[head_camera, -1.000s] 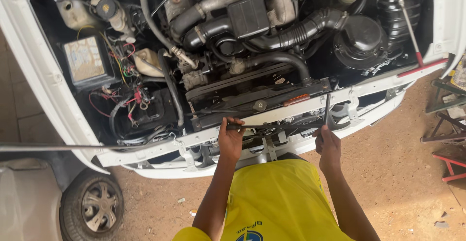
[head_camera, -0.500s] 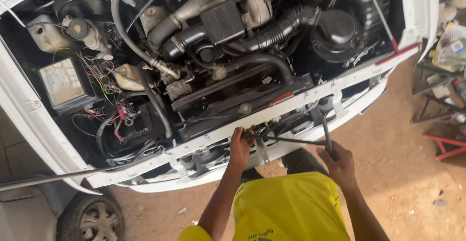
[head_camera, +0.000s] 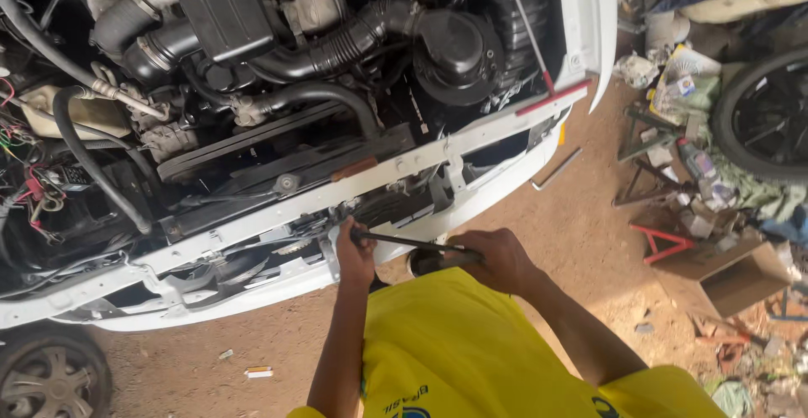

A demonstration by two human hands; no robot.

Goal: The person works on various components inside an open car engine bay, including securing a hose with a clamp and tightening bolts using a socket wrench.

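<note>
Pictured from above at an open engine bay (head_camera: 252,90): left hand (head_camera: 355,254) closed around the tip of a long black tool (head_camera: 412,242), pressed to the white front panel (head_camera: 404,170); right hand (head_camera: 497,260) clenched on the tool's handle end, just off the bumper (head_camera: 505,191). Apparently mid-step, seating the tool on a fastening below the panel. Next move likely needing a firm turn, tip held steady. Both forearms reaching forward over a yellow shirt (head_camera: 454,351)
</note>
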